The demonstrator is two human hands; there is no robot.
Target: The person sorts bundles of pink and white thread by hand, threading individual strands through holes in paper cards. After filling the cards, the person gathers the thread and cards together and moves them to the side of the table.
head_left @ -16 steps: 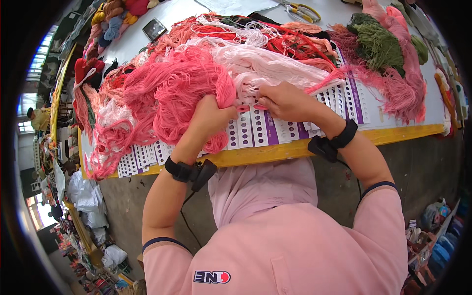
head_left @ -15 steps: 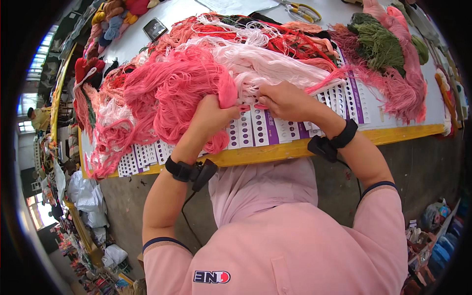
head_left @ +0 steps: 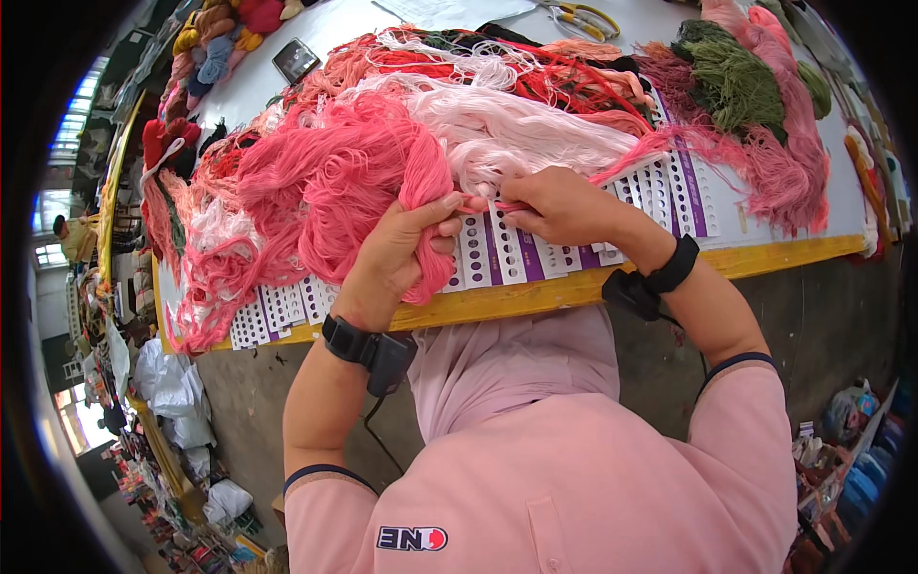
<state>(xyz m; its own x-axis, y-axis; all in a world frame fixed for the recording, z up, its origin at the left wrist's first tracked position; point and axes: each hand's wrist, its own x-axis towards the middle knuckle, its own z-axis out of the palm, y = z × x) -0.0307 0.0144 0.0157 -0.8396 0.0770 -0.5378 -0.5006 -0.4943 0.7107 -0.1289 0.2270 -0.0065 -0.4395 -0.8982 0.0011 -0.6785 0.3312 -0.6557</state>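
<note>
A large loose bundle of bright pink thread [head_left: 325, 182] lies at the front left of the table. Wrapped round its right-hand part is my left hand [head_left: 406, 239], thumb pointing right. My right hand [head_left: 555, 206] is closed in a pinch on a thin pink strand just to the right, and the strand runs between the two hands. Pale pink thread [head_left: 516, 124] spreads behind my hands. Under the thread, white and purple cards with punched holes [head_left: 492, 253] line the table's front edge.
Behind lie red and peach threads [head_left: 564, 86], a dark phone-like device [head_left: 296, 61] and yellow-handled scissors [head_left: 585, 21]. Green thread [head_left: 736, 81] rests on dusky pink hanks at right. A yellow edge [head_left: 535, 295] borders the white table. White plastic bags [head_left: 172, 383] sit at the left.
My left hand has turned, and its fingers now show wrapped round the pink thread. My right hand has shifted slightly, still pinching the strand. The pink bundle has been pulled a little nearer.
</note>
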